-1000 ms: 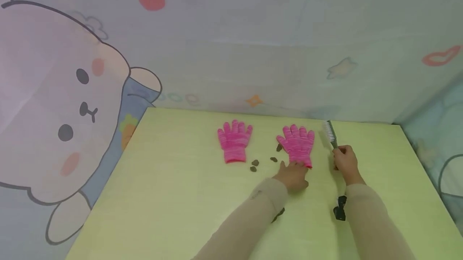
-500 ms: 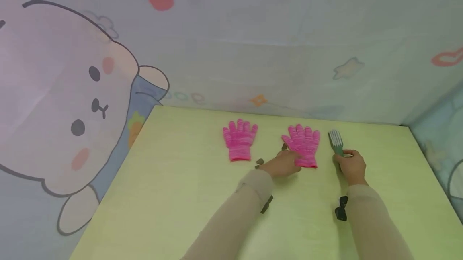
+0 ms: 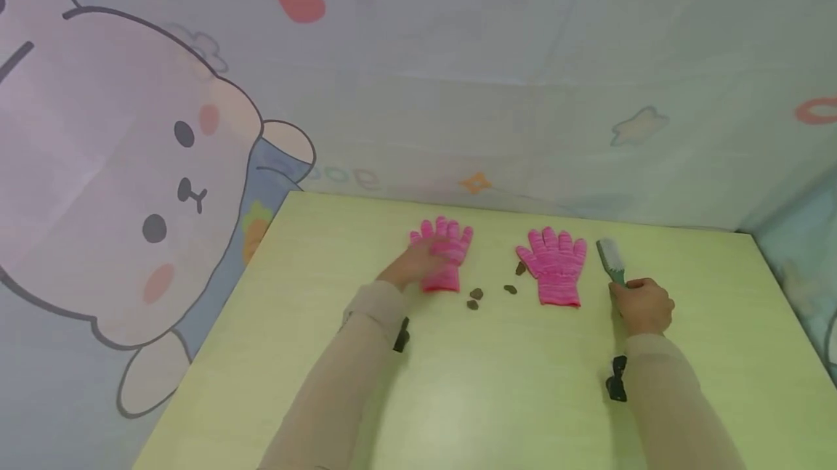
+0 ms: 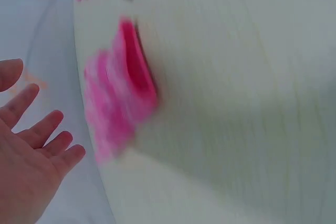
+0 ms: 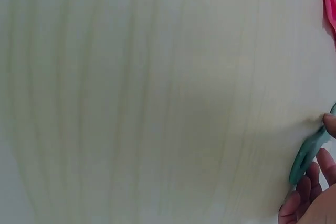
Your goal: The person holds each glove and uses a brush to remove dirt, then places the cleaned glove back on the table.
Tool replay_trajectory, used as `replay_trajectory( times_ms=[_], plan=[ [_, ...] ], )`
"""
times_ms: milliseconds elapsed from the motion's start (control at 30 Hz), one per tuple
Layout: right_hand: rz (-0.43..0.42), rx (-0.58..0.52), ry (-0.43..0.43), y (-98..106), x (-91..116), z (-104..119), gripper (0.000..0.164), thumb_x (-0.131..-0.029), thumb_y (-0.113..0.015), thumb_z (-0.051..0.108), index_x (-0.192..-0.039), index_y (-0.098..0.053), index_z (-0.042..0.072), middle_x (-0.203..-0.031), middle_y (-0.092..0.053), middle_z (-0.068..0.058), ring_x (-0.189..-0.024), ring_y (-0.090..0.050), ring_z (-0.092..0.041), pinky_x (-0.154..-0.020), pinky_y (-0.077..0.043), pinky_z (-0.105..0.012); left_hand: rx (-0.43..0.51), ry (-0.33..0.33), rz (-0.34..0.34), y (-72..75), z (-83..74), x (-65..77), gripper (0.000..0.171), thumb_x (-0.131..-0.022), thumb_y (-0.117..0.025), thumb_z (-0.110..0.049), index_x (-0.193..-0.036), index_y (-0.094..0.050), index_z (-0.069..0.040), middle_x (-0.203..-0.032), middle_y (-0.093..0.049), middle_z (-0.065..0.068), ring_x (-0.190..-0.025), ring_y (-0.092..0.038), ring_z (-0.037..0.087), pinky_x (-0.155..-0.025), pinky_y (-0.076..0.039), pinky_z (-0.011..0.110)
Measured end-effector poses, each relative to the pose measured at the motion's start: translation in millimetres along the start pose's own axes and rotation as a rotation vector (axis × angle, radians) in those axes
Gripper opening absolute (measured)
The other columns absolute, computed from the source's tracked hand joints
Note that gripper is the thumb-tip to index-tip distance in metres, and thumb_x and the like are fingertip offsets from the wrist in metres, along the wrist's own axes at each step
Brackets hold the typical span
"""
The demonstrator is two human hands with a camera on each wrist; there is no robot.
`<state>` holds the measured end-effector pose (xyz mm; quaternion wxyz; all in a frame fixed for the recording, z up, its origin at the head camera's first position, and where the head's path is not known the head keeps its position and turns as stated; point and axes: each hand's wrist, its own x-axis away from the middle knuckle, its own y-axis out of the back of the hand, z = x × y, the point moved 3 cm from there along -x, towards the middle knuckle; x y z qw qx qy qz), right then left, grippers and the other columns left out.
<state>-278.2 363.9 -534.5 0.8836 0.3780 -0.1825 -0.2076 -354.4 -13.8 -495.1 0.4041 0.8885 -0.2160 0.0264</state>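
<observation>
In the head view my left hand (image 3: 415,264) hovers over the left pink knitted glove (image 3: 442,281), hiding part of it. The left wrist view has this hand (image 4: 29,166) with fingers spread and holding nothing, apart from the blurred glove (image 4: 113,95) and its gaping cuff. My right hand (image 3: 644,306) grips a brush (image 3: 611,256) by its green handle (image 5: 307,156), pale bristles pointing away from me. Between that hand and the left one lies a second pink glove (image 3: 558,268), flat with fingers away from me.
Several small brown lumps (image 3: 476,294) lie between and beside the gloves on the pale yellow table (image 3: 497,383). A printed cloth (image 3: 458,92) hangs behind the table's far edge. Black wrist-camera parts (image 3: 617,379) show by both sleeves.
My left hand has left the right glove's cuff and moved left to above the other glove. The brush has turned in my right hand, from bristles facing left to lying lower.
</observation>
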Motion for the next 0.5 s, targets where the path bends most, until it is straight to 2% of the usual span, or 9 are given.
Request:
replay_trajectory(
  times_ms=[67,100,133,233,333,500],
  plan=[
    [0.018,-0.006,-0.003,2.6,-2.2,3.3,0.056,-0.089,-0.053,0.041,-0.121,-0.051,-0.005,-0.117,-0.048,-0.031,-0.105,-0.039,-0.047,-0.076,-0.038,-0.053,0.043,0.060,-0.036,18.4,21.7,3.9,0.049,-0.098,-0.042,-0.028,-0.143,-0.033,-0.013,-0.149,-0.025,0.012,-0.137,-0.015,0.032,-0.109,-0.015,0.052],
    [0.032,-0.008,0.005,3.9,-4.4,5.5,0.057,-0.089,-0.053,0.042,-0.124,-0.050,-0.004,-0.120,-0.045,-0.032,-0.106,-0.037,-0.047,-0.078,-0.038,-0.053,0.124,0.085,-0.067,30.2,27.5,15.2,0.049,-0.096,-0.048,-0.027,-0.141,-0.036,-0.011,-0.147,-0.029,0.012,-0.137,-0.018,0.031,-0.109,-0.019,0.050],
    [0.039,-0.008,0.019,5.1,-7.3,7.9,0.059,-0.090,-0.052,0.043,-0.126,-0.048,-0.003,-0.122,-0.043,-0.032,-0.108,-0.036,-0.048,-0.080,-0.036,-0.054,0.114,0.107,-0.093,38.0,37.5,17.3,0.049,-0.097,-0.046,-0.025,-0.142,-0.035,-0.010,-0.148,-0.027,0.013,-0.137,-0.016,0.032,-0.108,-0.020,0.051],
    [0.032,-0.001,0.087,10.3,-15.4,17.5,0.063,-0.090,-0.050,0.047,-0.131,-0.045,-0.002,-0.125,-0.039,-0.032,-0.113,-0.031,-0.049,-0.087,-0.030,-0.059,0.029,0.136,-0.167,57.5,57.4,26.8,0.050,-0.097,-0.045,-0.027,-0.143,-0.031,-0.011,-0.149,-0.024,0.013,-0.137,-0.012,0.033,-0.108,-0.018,0.052],
    [0.000,0.043,0.178,16.8,-21.4,30.7,0.069,-0.091,-0.047,0.051,-0.134,-0.041,-0.002,-0.129,-0.035,-0.032,-0.118,-0.026,-0.050,-0.090,-0.023,-0.064,-0.078,0.165,-0.237,69.6,69.7,30.8,0.054,-0.097,-0.044,-0.029,-0.144,-0.026,-0.012,-0.150,-0.020,0.014,-0.137,-0.010,0.034,-0.108,-0.014,0.055],
    [-0.035,0.144,0.331,28.0,-24.7,53.4,0.075,-0.090,-0.043,0.056,-0.141,-0.031,0.001,-0.141,-0.020,-0.030,-0.128,-0.014,-0.050,-0.094,-0.015,-0.068,-0.209,0.180,-0.325,73.2,77.7,26.9,0.061,-0.097,-0.042,-0.037,-0.148,-0.016,-0.016,-0.152,-0.010,0.015,-0.138,-0.002,0.035,-0.105,-0.003,0.064]
  ],
)
